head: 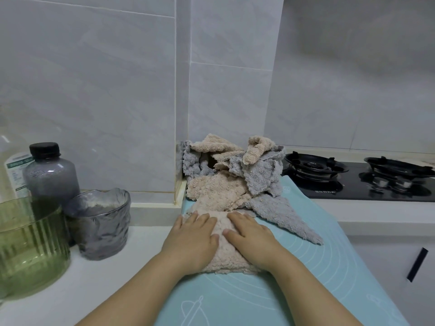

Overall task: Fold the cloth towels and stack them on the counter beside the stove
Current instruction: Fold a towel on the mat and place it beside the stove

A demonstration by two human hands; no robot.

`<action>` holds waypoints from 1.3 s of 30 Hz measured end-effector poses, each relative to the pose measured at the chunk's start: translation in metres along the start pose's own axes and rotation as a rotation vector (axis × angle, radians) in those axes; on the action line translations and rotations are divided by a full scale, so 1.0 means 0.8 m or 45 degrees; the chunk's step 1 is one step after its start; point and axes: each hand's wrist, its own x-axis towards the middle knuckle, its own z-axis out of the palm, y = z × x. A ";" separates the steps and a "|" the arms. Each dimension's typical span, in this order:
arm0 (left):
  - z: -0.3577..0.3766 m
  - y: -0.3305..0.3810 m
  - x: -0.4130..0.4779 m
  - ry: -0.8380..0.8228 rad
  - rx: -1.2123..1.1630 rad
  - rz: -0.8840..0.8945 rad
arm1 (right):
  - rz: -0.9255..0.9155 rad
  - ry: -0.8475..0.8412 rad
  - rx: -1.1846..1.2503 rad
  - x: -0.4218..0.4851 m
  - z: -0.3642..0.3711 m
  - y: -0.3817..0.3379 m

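**Both hands flat on beige towel**

Left hand [191, 241] and right hand [249, 238] spread flat, fingers straight, palms down side by side on beige towel [220, 251], thumbs nearly touching. Beige towel at middle of mat [235, 300]; side edges hidden under palms, fold state unclear. At mat's far edge, against wall corner: pile [226, 170] of tangled beige and grey towels, count not readable. Grey towel [282, 215] trailing from pile toward mat's right edge. Stove [353, 184] just beside pile, cut off at right. At worktop [94, 278] left edge: bottle [50, 177], grey glass [103, 224], green glass [28, 245], the last partly out of frame.
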 end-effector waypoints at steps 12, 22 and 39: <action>0.008 -0.007 -0.012 0.145 -0.175 0.026 | 0.087 -0.051 -0.140 -0.007 0.008 -0.005; 0.016 -0.004 -0.017 0.344 -0.100 -0.137 | 0.217 0.137 -0.041 -0.011 0.021 0.003; -0.002 0.018 -0.042 0.220 -0.161 -0.365 | 0.351 -0.153 0.117 -0.053 -0.005 -0.024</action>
